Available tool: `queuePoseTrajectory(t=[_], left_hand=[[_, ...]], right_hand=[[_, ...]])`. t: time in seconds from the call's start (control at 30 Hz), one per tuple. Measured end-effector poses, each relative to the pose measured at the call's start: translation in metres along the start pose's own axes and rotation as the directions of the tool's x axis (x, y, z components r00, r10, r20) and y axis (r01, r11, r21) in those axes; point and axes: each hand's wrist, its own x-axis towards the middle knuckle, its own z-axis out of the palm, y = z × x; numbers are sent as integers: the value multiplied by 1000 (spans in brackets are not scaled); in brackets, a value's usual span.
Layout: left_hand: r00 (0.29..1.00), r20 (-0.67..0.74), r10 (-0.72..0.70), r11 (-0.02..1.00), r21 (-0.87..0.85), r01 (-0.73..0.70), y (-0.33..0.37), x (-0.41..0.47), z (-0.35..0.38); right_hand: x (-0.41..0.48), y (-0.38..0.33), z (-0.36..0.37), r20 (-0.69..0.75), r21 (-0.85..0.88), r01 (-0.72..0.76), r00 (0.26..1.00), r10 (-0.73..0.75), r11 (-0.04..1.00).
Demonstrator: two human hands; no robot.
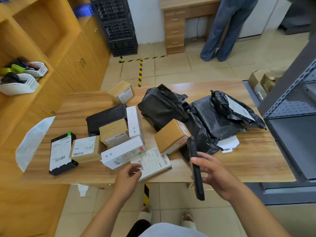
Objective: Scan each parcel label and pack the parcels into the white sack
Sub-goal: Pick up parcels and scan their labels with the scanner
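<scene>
Several parcels lie on a wooden table: brown cartons, white boxes, a black box and black plastic bags. A flat white parcel with barcode labels lies at the front edge. My left hand hovers at its near left corner with loosely curled fingers, holding nothing. My right hand grips a black handheld scanner, held upright just right of that parcel. A white sack hangs off the table's left end.
Wooden cabinets with white baskets line the left. A grey metal shelf stands on the right. Beyond the table are black crates, a desk and a person in jeans. Yellow-black tape marks the floor.
</scene>
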Motion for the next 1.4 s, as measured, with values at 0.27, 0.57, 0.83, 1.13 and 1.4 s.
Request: queuePoseTrajectory(t=[0.27, 0.57, 0.83, 1.13, 1.4], left_hand=[[996, 18, 91, 993, 72, -92, -4, 38, -43], [917, 326, 230, 845, 401, -354, -28, 60, -64], [805, 561, 191, 385, 712, -587, -81, 76, -42], [632, 602, 488, 265, 588, -764, -115, 80, -48], [695, 574, 433, 627, 363, -690, -107, 74, -43]], right_hand=[[17, 9, 40, -130, -35, -17, 991, 12, 999], [19, 20, 76, -302, -151, -70, 953, 22, 986], [7, 36, 100, -393, -195, -133, 919, 47, 972], [2, 56, 125, -523, -157, -204, 847, 94, 966], [-11, 67, 145, -566, -185, -245, 818, 101, 952]])
